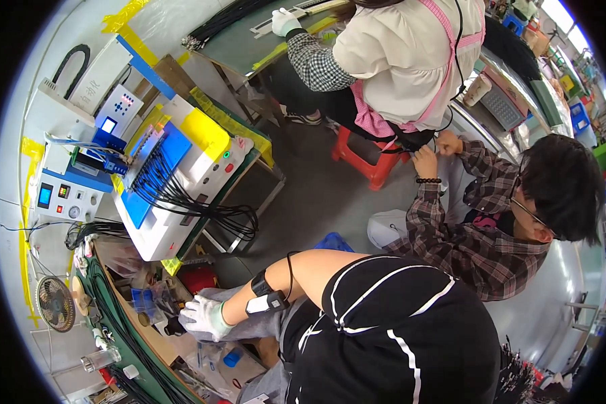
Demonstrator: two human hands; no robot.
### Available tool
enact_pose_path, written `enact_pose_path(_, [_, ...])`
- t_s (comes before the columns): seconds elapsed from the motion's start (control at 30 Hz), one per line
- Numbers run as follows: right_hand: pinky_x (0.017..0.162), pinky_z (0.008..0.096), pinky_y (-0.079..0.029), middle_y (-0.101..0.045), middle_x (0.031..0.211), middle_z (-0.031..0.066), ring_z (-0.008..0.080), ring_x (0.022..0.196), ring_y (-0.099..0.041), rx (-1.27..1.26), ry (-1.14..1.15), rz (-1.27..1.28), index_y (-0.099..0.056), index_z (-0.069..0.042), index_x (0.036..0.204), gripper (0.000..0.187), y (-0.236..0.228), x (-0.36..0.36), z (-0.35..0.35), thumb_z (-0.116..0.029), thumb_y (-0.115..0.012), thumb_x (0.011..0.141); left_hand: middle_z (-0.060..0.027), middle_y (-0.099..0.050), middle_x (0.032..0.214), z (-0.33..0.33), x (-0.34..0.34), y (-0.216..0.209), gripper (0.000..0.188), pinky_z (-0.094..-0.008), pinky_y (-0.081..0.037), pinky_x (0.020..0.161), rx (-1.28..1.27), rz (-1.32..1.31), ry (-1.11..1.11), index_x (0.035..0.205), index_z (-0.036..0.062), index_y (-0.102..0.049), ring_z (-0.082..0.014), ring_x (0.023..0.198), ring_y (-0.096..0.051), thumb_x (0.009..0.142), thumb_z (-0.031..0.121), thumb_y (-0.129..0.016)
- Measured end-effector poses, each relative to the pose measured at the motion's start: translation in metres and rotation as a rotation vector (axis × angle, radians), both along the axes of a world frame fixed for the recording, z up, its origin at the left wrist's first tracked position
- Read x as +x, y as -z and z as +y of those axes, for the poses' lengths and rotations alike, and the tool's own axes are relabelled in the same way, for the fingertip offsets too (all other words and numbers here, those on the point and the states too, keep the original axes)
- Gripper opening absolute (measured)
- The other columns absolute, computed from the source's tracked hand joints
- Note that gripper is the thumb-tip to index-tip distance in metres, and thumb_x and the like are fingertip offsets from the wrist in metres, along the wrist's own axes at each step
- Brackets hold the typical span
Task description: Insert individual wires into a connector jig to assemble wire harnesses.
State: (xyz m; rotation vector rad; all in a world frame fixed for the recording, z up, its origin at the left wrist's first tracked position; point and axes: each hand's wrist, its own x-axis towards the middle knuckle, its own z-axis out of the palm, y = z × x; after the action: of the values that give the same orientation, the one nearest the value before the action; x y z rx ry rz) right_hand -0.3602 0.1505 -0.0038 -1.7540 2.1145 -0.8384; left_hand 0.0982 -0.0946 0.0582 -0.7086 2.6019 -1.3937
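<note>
My right hand point(205, 318), in a white glove, rests on my grey-trousered knee at the lower left. Its fingers are stretched out over the knee, and I see nothing held in them. A small white device on a black strap point(266, 304) sits on that forearm. Just beyond the fingertips is an open space under the bench edge, with clear plastic bags point(215, 367), a blue cap-like piece point(233, 357) and small dark items. My left hand is out of the picture.
A machine point(161, 232) holds a row of black cables point(175, 195). Green benchtop point(104, 286) carries cable bundles; a small fan point(54, 303) stands behind. A person in plaid point(498, 249) crouches beside another in a white top point(404, 60). A red stool point(367, 158) stands between.
</note>
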Motion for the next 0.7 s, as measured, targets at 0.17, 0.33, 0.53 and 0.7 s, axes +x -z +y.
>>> enact_pose_path(0.17, [0.11,0.0621,-0.031,-0.035,0.156,0.0213,0.0404,0.142,-0.033,-0.032,0.016,-0.03,-0.053,-0.016,0.142,0.087,0.0,-0.01,-0.001,-0.052,-0.08,0.067,-0.0086,-0.041,0.158,-0.062,-0.03,0.014,0.063,-0.0506,-0.023,0.123,-0.264,0.046,0.3,0.149,0.0055,-0.046,-0.0272,0.149,-0.034,0.1,0.045,-0.053])
enact_pose_path(0.33, [0.105,0.0552,-0.039,-0.047,0.149,0.0181,0.0366,0.139,-0.04,0.013,-0.053,-0.124,-0.066,-0.016,0.127,0.068,-0.023,-0.015,-0.005,-0.05,-0.08,0.069,-0.0122,-0.041,0.157,-0.034,0.007,0.011,0.061,-0.0476,-0.024,0.123,-0.214,0.041,0.315,0.15,0.0039,-0.043,-0.0282,0.148,-0.034,0.103,0.042,-0.049])
enact_pose_path(0.53, [0.097,0.0339,-0.049,-0.071,0.116,0.0107,0.0197,0.109,-0.066,-0.319,-0.665,-1.099,-0.075,-0.006,0.108,0.018,-0.15,-0.04,0.029,-0.016,-0.071,0.094,-0.0211,-0.046,0.152,0.027,-0.021,-0.005,0.036,-0.0413,-0.036,0.116,0.989,1.115,-0.331,0.131,-0.0036,-0.064,-0.0321,0.135,-0.048,0.1,0.014,-0.057])
enact_pose_path(0.7, [0.081,0.0548,-0.053,-0.068,0.107,0.0294,0.0433,0.093,-0.067,-1.085,-1.292,-0.742,-0.069,0.011,0.107,0.027,-0.299,-0.013,0.002,-0.013,-0.062,0.098,-0.0181,-0.055,0.141,0.026,0.046,0.042,0.032,-0.0451,-0.035,0.114,0.43,1.051,-0.372,0.121,0.0121,-0.075,-0.0361,0.131,-0.048,0.091,0.025,-0.072])
